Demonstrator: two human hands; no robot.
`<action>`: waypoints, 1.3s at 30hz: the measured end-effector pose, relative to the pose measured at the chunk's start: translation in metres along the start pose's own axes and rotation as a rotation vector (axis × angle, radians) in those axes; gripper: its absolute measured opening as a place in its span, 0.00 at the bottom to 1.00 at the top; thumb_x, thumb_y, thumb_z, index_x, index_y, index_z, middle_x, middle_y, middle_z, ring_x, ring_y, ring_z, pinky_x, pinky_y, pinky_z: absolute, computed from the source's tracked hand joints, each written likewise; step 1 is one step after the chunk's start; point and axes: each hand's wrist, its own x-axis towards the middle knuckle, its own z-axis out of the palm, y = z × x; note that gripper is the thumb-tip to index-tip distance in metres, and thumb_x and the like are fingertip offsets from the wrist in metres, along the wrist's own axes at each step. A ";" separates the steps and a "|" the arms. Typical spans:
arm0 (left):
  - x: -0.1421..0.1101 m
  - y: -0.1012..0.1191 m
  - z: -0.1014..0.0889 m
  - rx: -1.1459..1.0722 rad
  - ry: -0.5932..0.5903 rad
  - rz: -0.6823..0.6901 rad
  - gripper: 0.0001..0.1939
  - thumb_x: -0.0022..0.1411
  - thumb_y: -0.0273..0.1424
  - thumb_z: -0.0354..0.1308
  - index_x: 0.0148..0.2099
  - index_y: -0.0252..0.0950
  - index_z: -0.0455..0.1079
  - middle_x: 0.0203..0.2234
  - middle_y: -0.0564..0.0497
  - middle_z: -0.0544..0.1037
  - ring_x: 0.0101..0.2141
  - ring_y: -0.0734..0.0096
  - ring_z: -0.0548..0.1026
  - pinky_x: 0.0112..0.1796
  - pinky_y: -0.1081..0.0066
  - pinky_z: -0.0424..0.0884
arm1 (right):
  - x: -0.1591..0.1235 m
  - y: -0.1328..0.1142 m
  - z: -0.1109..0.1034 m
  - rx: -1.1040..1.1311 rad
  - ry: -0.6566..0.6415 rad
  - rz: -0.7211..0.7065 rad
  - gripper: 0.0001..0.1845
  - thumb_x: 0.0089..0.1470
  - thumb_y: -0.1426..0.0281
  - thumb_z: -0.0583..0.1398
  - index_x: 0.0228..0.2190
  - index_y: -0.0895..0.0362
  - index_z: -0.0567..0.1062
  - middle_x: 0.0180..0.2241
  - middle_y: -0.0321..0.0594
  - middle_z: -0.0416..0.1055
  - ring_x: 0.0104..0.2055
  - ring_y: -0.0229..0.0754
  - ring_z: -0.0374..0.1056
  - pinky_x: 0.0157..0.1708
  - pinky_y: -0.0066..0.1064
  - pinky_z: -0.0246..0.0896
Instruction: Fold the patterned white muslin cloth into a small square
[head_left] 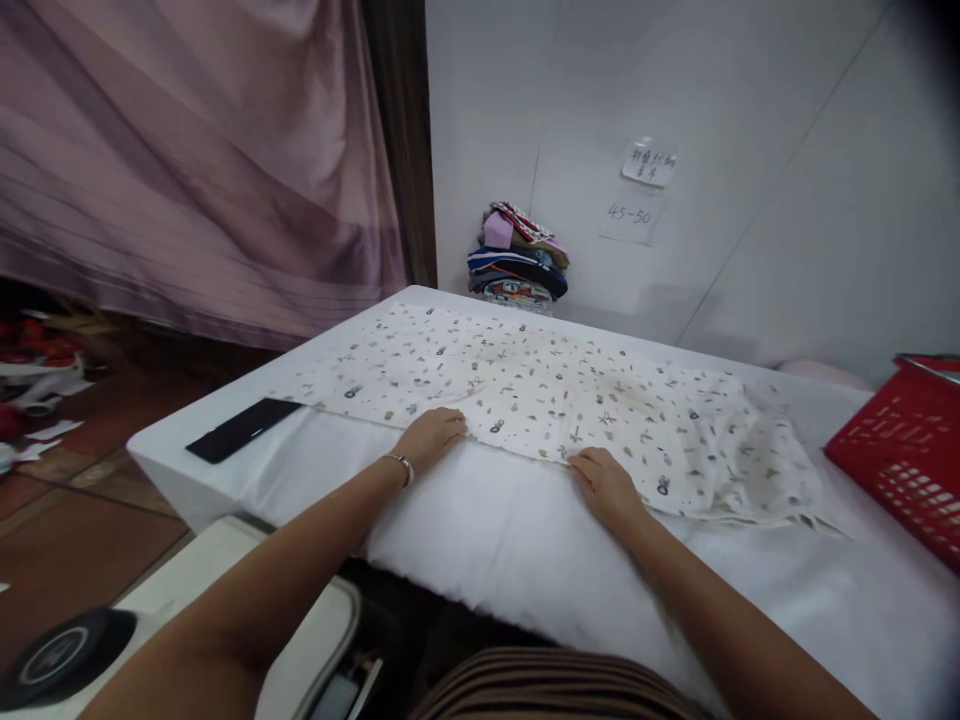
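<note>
A white cloth [510,375] printed with small dark and olive motifs lies spread across the white-covered table [465,520]. It lies fairly flat at the left and middle, with wrinkles and loose folds at its right end. My left hand [433,437], with a bracelet at the wrist, has its fingers closed on the near edge of the cloth. Farther right along that same edge, my right hand [606,482] grips the cloth between thumb and fingers. Both thumbs are partly hidden. A flat black rectangular object [244,428] rests by the cloth's near left corner.
A stack of folded clothes [517,258] stands beyond the table's far edge against the wall. At the right is a red plastic basket [904,450]. A pink curtain [202,170] hangs at the left. Below it, a white surface with a round black object [67,655] sits near my left arm.
</note>
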 end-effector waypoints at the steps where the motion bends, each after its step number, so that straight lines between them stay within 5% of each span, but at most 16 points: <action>1: 0.003 0.001 -0.002 0.023 -0.009 -0.007 0.15 0.62 0.32 0.45 0.40 0.39 0.73 0.43 0.46 0.73 0.44 0.63 0.69 0.46 0.63 0.63 | 0.000 0.001 0.000 0.017 0.019 0.014 0.18 0.60 0.69 0.47 0.41 0.55 0.75 0.39 0.44 0.70 0.42 0.44 0.62 0.41 0.34 0.60; 11: 0.002 0.012 -0.004 0.165 0.025 -0.130 0.16 0.64 0.34 0.42 0.41 0.41 0.72 0.39 0.48 0.73 0.38 0.66 0.69 0.36 0.70 0.62 | -0.004 0.009 0.009 0.110 0.140 -0.013 0.18 0.60 0.69 0.47 0.42 0.55 0.74 0.40 0.45 0.69 0.43 0.45 0.62 0.43 0.35 0.60; 18: 0.002 0.021 -0.004 0.225 -0.140 -0.182 0.16 0.63 0.29 0.41 0.43 0.42 0.70 0.42 0.50 0.72 0.39 0.67 0.70 0.33 0.71 0.62 | -0.001 0.006 0.008 0.030 -0.037 -0.019 0.17 0.58 0.72 0.49 0.39 0.52 0.76 0.36 0.43 0.70 0.40 0.46 0.62 0.38 0.35 0.58; 29: 0.012 0.021 0.003 0.448 -0.204 -0.097 0.14 0.58 0.20 0.45 0.41 0.37 0.68 0.40 0.47 0.72 0.40 0.64 0.68 0.34 0.68 0.64 | -0.002 -0.006 0.000 -0.115 -0.147 -0.004 0.22 0.51 0.81 0.48 0.43 0.58 0.73 0.40 0.46 0.68 0.41 0.46 0.60 0.40 0.32 0.53; 39: 0.016 0.027 -0.012 0.510 -0.115 0.023 0.10 0.56 0.18 0.47 0.31 0.34 0.65 0.27 0.47 0.71 0.36 0.64 0.65 0.40 0.64 0.58 | -0.013 -0.011 -0.019 0.036 -0.211 0.040 0.26 0.46 0.84 0.47 0.42 0.55 0.73 0.39 0.43 0.68 0.43 0.43 0.60 0.40 0.28 0.54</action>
